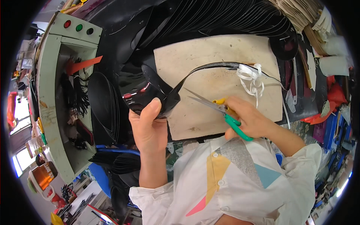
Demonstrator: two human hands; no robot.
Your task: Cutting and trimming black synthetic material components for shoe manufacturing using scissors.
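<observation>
A glossy black curved piece, leather-like (144,95), is gripped by my left hand (148,129), thumb on top and the other fingers mostly hidden beneath. From it a narrow black strip (213,65) arcs rightward over a beige board (221,48). My right hand (249,118) is closed around scissors (235,126) with green and yellow handles. Their slightly parted blades point left toward the black piece, apart from it. Tangled white ribbon (247,73) lies over the strip on the board's right side.
Stacked black sheets (225,17) fan out along the back. At left, more black pieces (103,107) stand beside a pale green metal box (50,101) with coloured buttons. Red bags (335,92) and white rolls (332,66) sit at the right.
</observation>
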